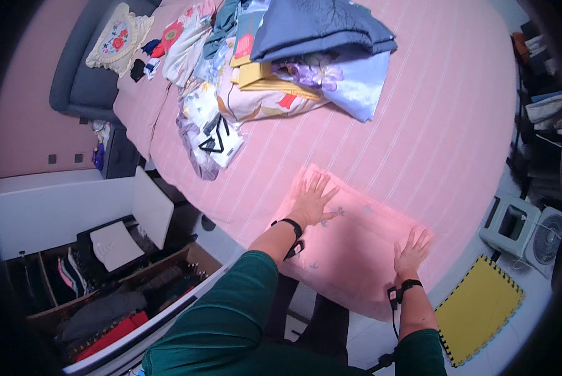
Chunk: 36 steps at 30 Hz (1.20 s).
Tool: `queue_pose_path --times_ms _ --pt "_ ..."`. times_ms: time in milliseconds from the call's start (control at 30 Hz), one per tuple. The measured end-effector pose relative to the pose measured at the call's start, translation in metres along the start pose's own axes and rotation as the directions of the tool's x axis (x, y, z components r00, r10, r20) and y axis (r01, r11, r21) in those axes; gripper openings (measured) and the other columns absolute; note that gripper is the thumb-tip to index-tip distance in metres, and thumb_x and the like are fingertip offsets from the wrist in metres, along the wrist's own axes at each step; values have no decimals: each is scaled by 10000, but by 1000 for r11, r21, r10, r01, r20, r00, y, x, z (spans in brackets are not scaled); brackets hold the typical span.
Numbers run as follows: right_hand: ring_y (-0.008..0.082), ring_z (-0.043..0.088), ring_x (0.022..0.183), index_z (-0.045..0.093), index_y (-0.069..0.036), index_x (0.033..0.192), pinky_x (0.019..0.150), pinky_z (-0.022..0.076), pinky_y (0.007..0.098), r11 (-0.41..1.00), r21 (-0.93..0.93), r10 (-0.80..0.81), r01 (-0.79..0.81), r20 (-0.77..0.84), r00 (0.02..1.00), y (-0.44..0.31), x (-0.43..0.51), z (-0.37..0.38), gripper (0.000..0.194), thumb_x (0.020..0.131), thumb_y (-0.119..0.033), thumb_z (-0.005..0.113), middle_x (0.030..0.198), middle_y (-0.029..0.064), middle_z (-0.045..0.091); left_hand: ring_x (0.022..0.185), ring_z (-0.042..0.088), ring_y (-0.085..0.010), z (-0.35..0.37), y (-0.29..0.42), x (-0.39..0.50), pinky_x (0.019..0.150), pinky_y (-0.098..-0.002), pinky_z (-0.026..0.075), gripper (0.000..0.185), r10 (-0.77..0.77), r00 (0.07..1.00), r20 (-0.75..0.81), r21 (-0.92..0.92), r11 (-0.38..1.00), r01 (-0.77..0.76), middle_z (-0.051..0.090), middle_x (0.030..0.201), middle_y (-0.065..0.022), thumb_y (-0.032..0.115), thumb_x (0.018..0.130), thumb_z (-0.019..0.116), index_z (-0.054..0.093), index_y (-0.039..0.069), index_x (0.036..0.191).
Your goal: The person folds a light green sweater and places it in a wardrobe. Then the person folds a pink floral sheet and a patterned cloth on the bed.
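A pink cloth with small grey leaf prints lies flat along the near edge of the bed. My left hand rests palm down on its left part, fingers spread. On its right end lies my right hand, also flat with the fingers apart. Neither hand grasps anything. Dark straps with small devices circle both wrists. Beneath the cloth is a pink striped bedspread.
Folded bedding is heaped farther up the bed, with a blue-grey folded cloth on top. A plastic-wrapped packet lies left of it. An open drawer holds clothes at lower left. A fan and yellow foam mat are at right.
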State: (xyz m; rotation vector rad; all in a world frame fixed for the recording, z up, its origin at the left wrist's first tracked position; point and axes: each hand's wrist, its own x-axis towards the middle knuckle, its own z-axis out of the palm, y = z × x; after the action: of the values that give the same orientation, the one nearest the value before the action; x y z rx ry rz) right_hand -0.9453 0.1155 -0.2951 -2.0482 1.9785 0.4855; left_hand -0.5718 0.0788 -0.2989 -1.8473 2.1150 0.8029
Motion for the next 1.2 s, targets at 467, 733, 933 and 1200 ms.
queue_pose_path --times_ms 467,733,933,1200 --pt "349 488 1173 388 35 1347 998 385 408 803 534 22 -266 419 908 -44 -116 -8 716 772 -276 679 1243 255 511 1388 204 -336 -50 -71 -8 1125 -452 174 800 69 988 -136 -609 781 -138 238 1482 -214 430 809 641 285 82 1435" --pt "146 588 809 515 -14 1278 743 483 273 577 445 134 -685 775 617 -80 -245 -55 490 858 -227 650 915 89 658 1059 544 -434 -136 -285 22 910 -422 440 714 -762 459 -457 -853 521 16 569 1103 -316 322 692 764 456 -110 1170" --pt "200 607 902 485 -75 1314 744 479 328 573 396 257 -717 745 616 -62 -251 -125 484 893 -282 602 1022 110 639 922 618 -336 -174 -317 63 822 -389 477 593 -578 795 -183 -983 104 -150 633 989 -231 255 669 760 527 -90 1092" --pt "196 605 922 495 -72 1301 776 482 336 715 443 142 -540 665 733 -98 -166 -169 470 894 -286 591 1028 115 637 850 615 -406 -240 -246 34 739 -438 488 430 -562 745 -359 -864 502 -37 623 911 -250 152 735 657 511 -6 1107"
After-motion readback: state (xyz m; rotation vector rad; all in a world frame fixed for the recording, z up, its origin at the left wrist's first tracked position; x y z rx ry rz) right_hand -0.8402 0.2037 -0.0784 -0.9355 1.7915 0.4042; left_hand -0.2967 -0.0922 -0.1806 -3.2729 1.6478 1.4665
